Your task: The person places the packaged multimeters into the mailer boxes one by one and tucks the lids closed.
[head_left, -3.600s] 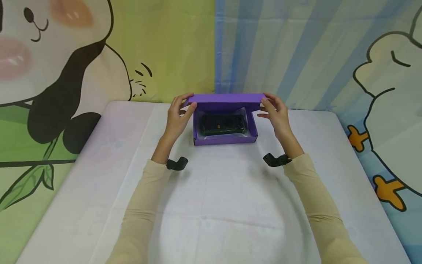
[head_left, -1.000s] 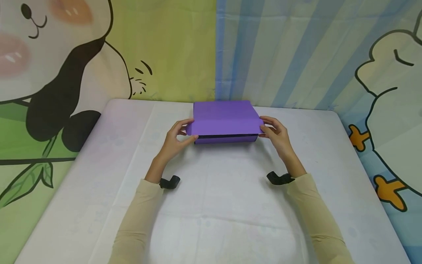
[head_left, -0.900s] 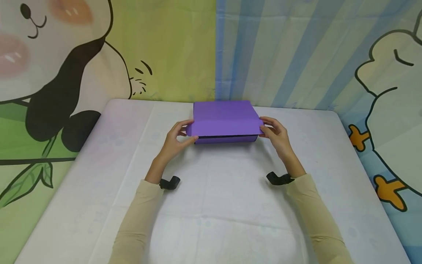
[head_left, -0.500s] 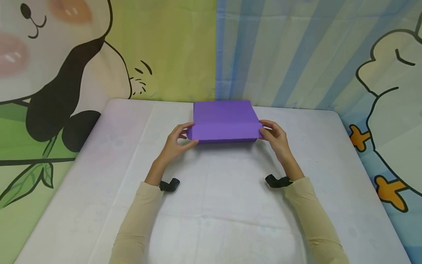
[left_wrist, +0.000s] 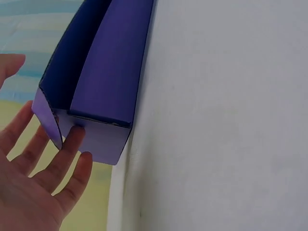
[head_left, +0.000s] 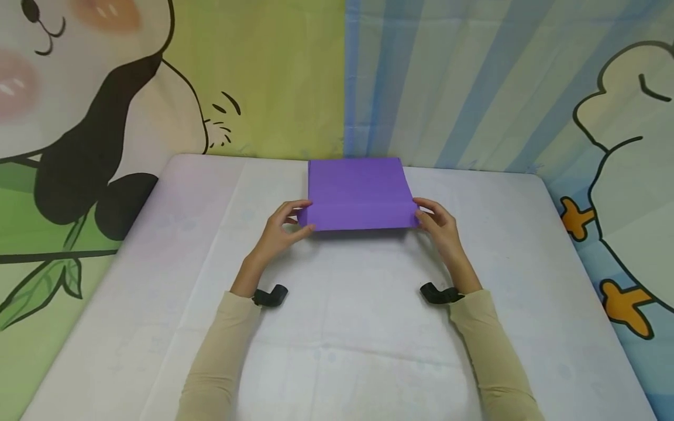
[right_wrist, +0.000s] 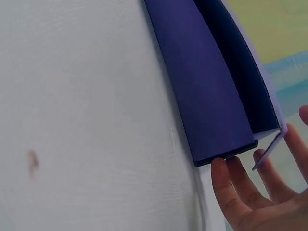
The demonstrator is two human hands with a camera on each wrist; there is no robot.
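A purple cardboard box (head_left: 358, 193) sits near the table's far edge. From above its lid looks lowered over the front; the wrist views show the lid's front flap (right_wrist: 250, 72) standing out from the front wall (left_wrist: 110, 62), with a dark gap between. My left hand (head_left: 276, 234) is at the box's left end, fingers spread and fingertips touching the end wall and side tab (left_wrist: 48, 118). At the right end, my right hand (head_left: 437, 231) touches the other side tab (right_wrist: 269, 149) and end with extended fingertips. Both thumbs stand apart from the fingers. The box's contents are hidden.
A white cloth covers the table (head_left: 342, 327). Behind it hangs a printed backdrop (head_left: 274, 76) with cartoon figures, close to the box. Black wrist mounts (head_left: 271, 296) stick inward from both wrists.
The lid has swung down toward me, hiding the dark wrapped object seen inside earlier. Both hands have come down and nearer with it, staying at the two ends.
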